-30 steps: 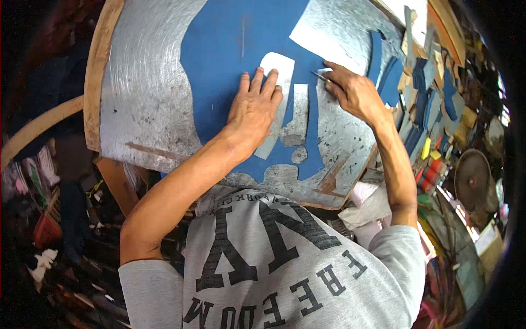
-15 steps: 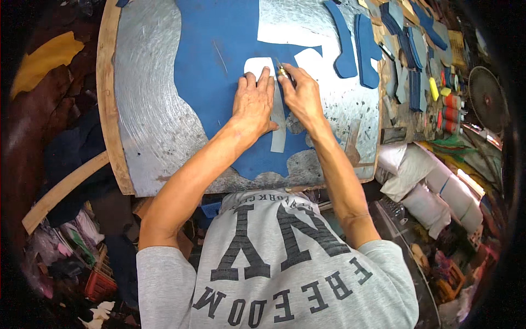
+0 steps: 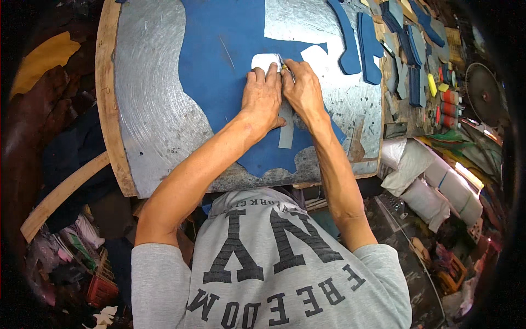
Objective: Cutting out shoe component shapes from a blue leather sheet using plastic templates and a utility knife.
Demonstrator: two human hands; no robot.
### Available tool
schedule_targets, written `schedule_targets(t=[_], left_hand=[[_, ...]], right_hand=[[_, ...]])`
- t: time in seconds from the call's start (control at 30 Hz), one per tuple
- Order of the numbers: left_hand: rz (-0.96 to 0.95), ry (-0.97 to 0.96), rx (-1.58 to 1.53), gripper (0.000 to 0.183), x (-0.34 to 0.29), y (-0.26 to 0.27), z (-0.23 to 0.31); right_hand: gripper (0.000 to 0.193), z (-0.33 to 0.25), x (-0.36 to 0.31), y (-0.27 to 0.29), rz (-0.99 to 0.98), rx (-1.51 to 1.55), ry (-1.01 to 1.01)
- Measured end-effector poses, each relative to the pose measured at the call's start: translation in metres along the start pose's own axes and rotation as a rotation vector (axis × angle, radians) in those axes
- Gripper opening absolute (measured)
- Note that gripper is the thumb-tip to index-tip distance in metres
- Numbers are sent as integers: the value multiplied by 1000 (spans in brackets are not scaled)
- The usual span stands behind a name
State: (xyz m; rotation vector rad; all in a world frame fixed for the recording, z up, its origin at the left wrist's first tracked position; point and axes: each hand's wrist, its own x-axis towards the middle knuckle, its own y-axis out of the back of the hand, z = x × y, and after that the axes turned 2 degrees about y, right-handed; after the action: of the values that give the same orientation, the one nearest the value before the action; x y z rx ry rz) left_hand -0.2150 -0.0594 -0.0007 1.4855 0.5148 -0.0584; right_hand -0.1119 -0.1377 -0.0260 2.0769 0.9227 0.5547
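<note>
A blue sheet of leather or similar material (image 3: 213, 71) lies spread on the metal-topped table. On it rests a long pale template (image 3: 285, 137), its broad upper end bright with glare. My left hand (image 3: 261, 101) presses down on this template, palm low, fingers stretched forward and thumb out to the side. Close beside it, my right hand (image 3: 304, 90) grips a small cutting knife (image 3: 284, 63) with a yellowish handle. The blade points away from me along the template's upper right edge. My right fingers partly cover the handle.
The scratched metal tabletop (image 3: 148, 82) has a wooden rim (image 3: 112, 131). Cut blue pieces (image 3: 369, 49) lie stacked at the right. Beyond them are red spools (image 3: 449, 109), a yellow block (image 3: 432, 85) and a round fan (image 3: 485, 93). White wrapped bundles (image 3: 427, 203) sit lower right.
My right hand has come closer to my left, and the knife tip now sits by the template's upper right corner. My left hand stays pressed on the template. The whole view has shifted slightly.
</note>
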Motion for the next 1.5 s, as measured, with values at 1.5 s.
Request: schedule_targets(t=[1.5], left_hand=[[219, -273, -214, 65, -46, -25, 19]], right_hand=[[31, -32, -170, 42, -61, 216, -469]])
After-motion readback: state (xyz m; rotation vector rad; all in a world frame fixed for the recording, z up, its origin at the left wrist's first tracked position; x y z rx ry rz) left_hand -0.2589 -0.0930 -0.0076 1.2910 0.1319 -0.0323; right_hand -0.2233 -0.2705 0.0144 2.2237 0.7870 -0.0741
